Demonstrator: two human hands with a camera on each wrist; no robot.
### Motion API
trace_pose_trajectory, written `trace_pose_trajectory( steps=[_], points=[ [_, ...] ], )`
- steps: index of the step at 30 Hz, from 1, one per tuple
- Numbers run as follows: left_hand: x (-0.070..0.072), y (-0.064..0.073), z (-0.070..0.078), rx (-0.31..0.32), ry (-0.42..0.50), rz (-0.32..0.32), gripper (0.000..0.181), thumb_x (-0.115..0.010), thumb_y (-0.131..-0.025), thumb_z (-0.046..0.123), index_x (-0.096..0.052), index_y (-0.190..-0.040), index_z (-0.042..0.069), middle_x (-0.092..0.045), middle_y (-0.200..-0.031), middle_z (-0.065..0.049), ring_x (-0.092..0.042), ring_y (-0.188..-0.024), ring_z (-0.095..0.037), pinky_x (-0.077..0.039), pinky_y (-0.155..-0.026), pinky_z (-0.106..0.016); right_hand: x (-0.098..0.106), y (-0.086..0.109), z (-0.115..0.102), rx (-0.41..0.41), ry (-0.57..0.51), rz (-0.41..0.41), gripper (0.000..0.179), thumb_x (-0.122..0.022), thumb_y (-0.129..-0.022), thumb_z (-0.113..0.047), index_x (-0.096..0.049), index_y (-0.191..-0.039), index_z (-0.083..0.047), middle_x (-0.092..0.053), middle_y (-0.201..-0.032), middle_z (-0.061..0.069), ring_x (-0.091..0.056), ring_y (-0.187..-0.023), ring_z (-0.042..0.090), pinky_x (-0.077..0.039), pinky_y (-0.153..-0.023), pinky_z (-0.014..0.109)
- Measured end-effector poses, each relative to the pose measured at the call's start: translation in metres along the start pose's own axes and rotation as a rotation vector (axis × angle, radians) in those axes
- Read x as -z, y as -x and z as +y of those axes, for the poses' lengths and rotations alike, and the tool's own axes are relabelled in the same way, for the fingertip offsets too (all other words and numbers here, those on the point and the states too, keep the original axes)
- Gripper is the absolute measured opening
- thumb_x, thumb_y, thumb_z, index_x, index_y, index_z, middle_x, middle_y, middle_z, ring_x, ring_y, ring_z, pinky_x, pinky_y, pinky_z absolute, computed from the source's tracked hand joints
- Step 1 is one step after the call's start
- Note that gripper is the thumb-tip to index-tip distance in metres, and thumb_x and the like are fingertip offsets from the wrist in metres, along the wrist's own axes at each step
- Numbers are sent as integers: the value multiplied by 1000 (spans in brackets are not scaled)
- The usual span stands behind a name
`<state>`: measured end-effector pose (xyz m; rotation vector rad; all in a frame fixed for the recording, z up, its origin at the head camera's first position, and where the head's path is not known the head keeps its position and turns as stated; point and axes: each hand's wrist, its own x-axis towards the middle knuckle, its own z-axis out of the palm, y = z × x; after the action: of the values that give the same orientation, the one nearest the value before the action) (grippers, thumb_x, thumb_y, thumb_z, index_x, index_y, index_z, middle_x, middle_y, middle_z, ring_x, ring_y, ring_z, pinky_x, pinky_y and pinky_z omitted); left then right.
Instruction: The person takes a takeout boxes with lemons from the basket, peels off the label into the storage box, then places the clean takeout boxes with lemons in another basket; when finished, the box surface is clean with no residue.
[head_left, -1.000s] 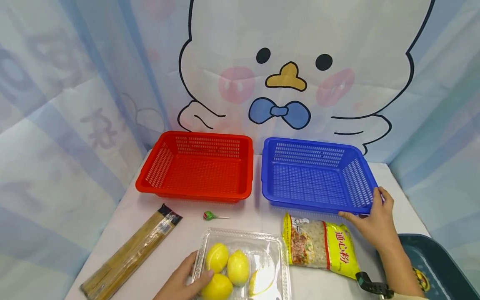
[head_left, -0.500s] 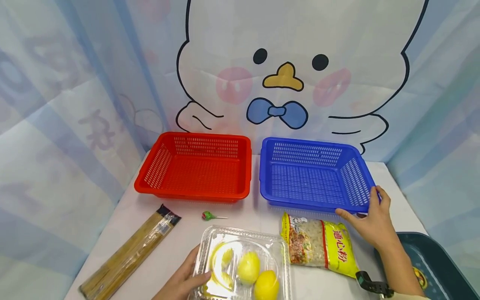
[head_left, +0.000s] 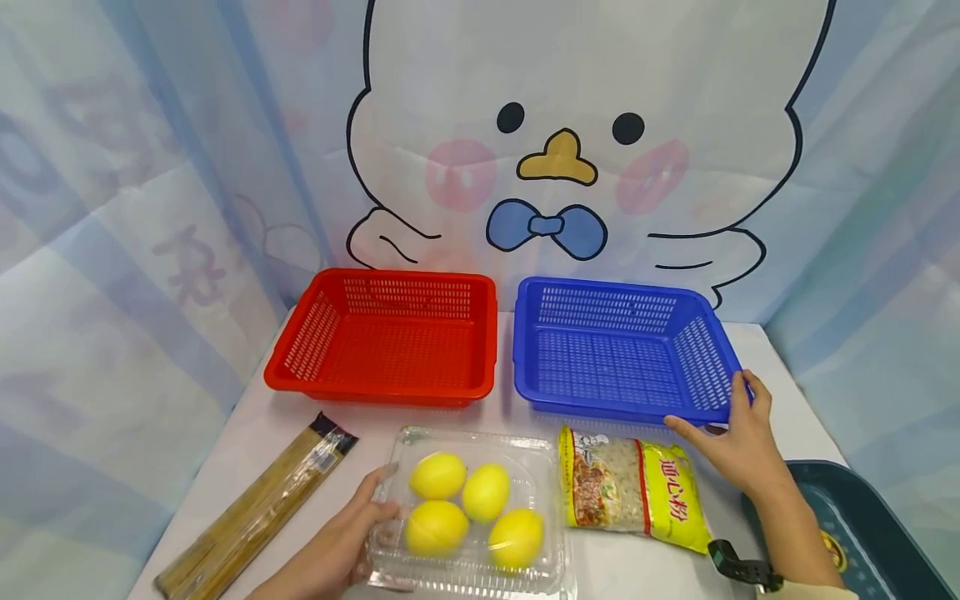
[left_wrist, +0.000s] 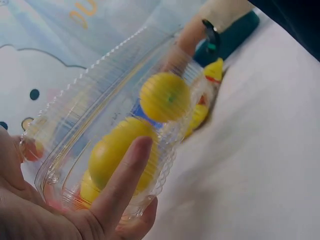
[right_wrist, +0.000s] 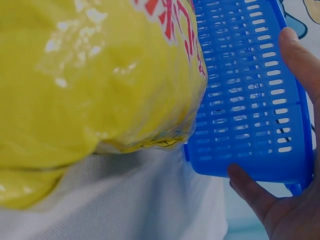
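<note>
My left hand (head_left: 348,529) grips the left side of a clear plastic clamshell box (head_left: 551,492) with several yellow lemons (head_left: 437,527) inside. In the left wrist view, the box (left_wrist: 120,60) stands tilted above the white table, with one finger laid along its outside. My right hand (head_left: 738,446) holds the near right corner of a blue plastic basket (head_left: 615,412), thumb at the front and fingers over the right rim. The right wrist view shows that thumb and finger around the slotted wall of the basket (right_wrist: 240,110). Nothing lies in the basket.
A red basket (head_left: 382,396) stands left of the blue one. A yellow bag of pasta (head_left: 637,492) lies before the blue basket. On the left is a long pack of dry noodles (head_left: 255,508). A dark green tray (head_left: 862,492) sits at the right, under my right forearm.
The clear box has come up and forward in my left hand, and the lemons have rolled about inside it. It now hides the lollipop. My right hand stays on the blue basket.
</note>
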<state>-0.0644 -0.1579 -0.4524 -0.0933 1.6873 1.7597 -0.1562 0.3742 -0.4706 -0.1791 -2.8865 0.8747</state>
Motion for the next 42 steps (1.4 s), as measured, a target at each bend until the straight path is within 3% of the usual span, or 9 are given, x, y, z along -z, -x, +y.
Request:
trace_pose_trajectory(
  steps=[4, 5, 7, 14, 20, 29, 36, 42],
  points=[
    [-2, 1, 14, -33, 27, -42, 72, -44, -112, 39, -3, -169, 22, -38, -152, -30, -66, -107, -27, -65, -87, -40, 0, 0, 0, 2, -2, 7, 132, -77, -91, -60, 17, -167, -6, 23, -172, 25, -28, -139, 71, -34, -103, 85],
    [-3, 1, 18, -52, 47, -66, 71, -43, -113, 38, -2, -168, 23, -39, -153, -31, -66, -114, -29, -64, -92, -46, 0, 0, 0, 1, -3, 7, 133, -77, -90, -60, 17, -167, -6, 23, -172, 25, -27, -139, 71, -33, -103, 85],
    [-5, 0, 26, -75, 49, -82, 69, -43, -113, 37, -4, -168, 25, -42, -155, -30, -65, -118, -30, -63, -95, -48, 0, 0, 0, -1, -4, 6, 132, -77, -90, -60, 17, -167, -7, 23, -172, 25, -25, -140, 72, -32, -104, 85],
    [-17, -11, 53, -136, 90, -101, 71, -46, -111, 28, -4, -168, 24, -25, -163, -28, -64, -120, -32, -63, -89, -56, 0, -1, 0, -3, 2, 4, 133, -76, -90, -61, 18, -167, -7, 23, -172, 25, -27, -139, 71, -34, -102, 85],
    [-28, -28, 82, -150, 71, -128, 68, -46, -107, 23, -13, -166, 23, -50, -149, -28, -72, -109, -35, -64, -86, -56, 1, 0, 0, -8, -7, -11, 133, -76, -91, -61, 19, -166, -7, 24, -172, 25, -27, -138, 72, -34, -103, 84],
    [-45, -76, 129, -210, -31, -127, 61, -55, -106, 32, -25, -159, 25, -51, -145, -21, -69, -119, -34, -65, -84, -54, 2, 0, 0, -1, -26, -17, 134, -78, -91, -58, 20, -166, -7, 25, -172, 25, -32, -135, 71, -38, -103, 82],
    [-65, -124, 155, -203, 22, -122, 59, -50, -108, 32, -25, -160, 24, -49, -147, -17, -67, -122, -36, -63, -90, -58, 4, 1, 2, 18, -10, -26, 131, -78, -91, -56, 17, -167, -5, 23, -171, 27, -29, -137, 70, -36, -104, 83],
    [-79, -162, 168, -174, 82, -134, 68, -48, -109, 30, -15, -168, 19, -36, -158, -13, -58, -133, -40, -62, -90, -60, 4, 0, 1, 4, -7, -35, 132, -76, -92, -60, 19, -166, -7, 25, -171, 25, -23, -142, 72, -32, -105, 86]
  ],
)
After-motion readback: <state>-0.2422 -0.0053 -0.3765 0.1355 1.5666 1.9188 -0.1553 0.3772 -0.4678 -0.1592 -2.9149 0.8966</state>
